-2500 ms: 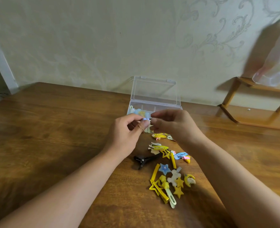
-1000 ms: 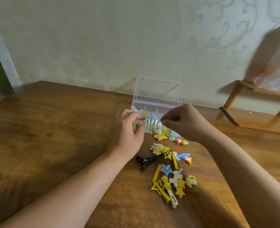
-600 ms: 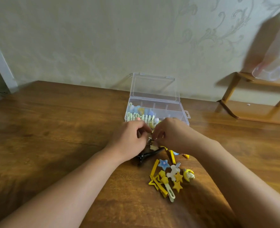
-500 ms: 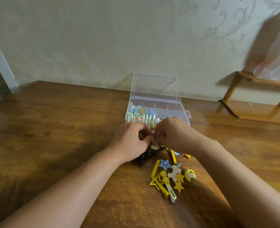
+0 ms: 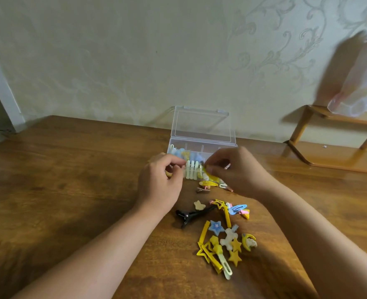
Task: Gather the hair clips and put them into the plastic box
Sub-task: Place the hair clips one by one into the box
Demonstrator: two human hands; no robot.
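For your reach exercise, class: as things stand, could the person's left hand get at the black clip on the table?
Probably yes. The black clip lies in the open just beside the left hand's wrist, nothing over it. But that hand seems to hold something small and yellow already, so it might need emptying first.

Clear plastic box (image 5: pixel 202 128); yellow star clips (image 5: pixel 234 253); blue star clip (image 5: pixel 216 227); black clip (image 5: pixel 191 215); brown wood-grain table (image 5: pixel 70 180).

Clear glossy plastic box (image 5: pixel 202 130) on polished wood table (image 5: pixel 70 180)
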